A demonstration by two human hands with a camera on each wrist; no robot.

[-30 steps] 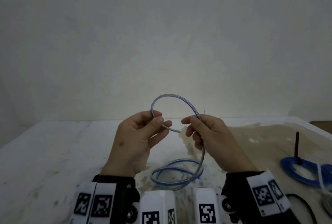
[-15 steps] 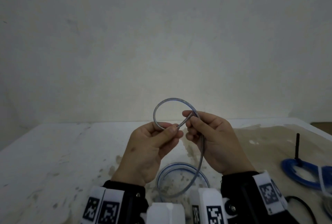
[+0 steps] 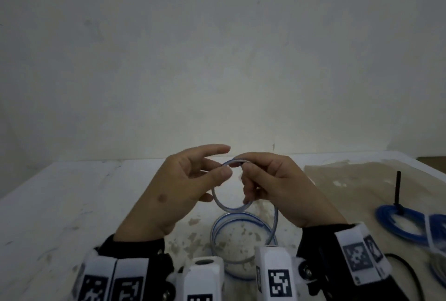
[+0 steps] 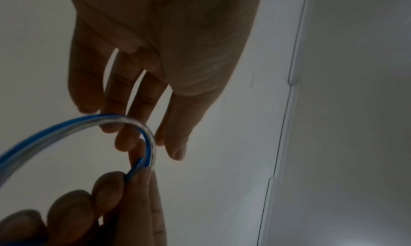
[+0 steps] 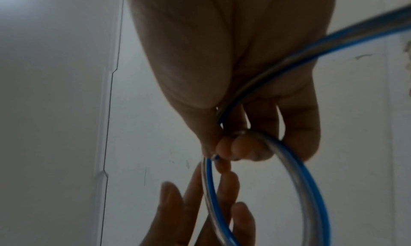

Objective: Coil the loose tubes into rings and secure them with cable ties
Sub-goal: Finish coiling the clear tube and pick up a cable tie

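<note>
A clear tube with a blue stripe [image 3: 230, 209] forms a small loop in the air between my hands. My right hand [image 3: 241, 163] pinches the loop at its top, where the strands cross; the right wrist view shows this pinch [image 5: 219, 153] on the tube [image 5: 291, 158]. My left hand [image 3: 223, 162] is spread beside it, fingers straight, with the loop passing across its fingertips [image 4: 130, 141] and nothing gripped. The rest of the tube [image 3: 241, 222] trails from my right hand and lies in loose turns on the white table [image 3: 72, 204] below.
At the right lies a coiled blue tube [image 3: 398, 224] with a black cable tie [image 3: 397, 189] standing up from it and a white label [image 3: 434, 230]. A black cable [image 3: 407, 269] curves near the right edge. A brown stained patch [image 3: 350, 180] covers the right table. A wall stands behind.
The left hand has released its pinch on the tube and spread its fingers. The loop, which stood above the hands, now hangs lower between them, held by the right hand alone.
</note>
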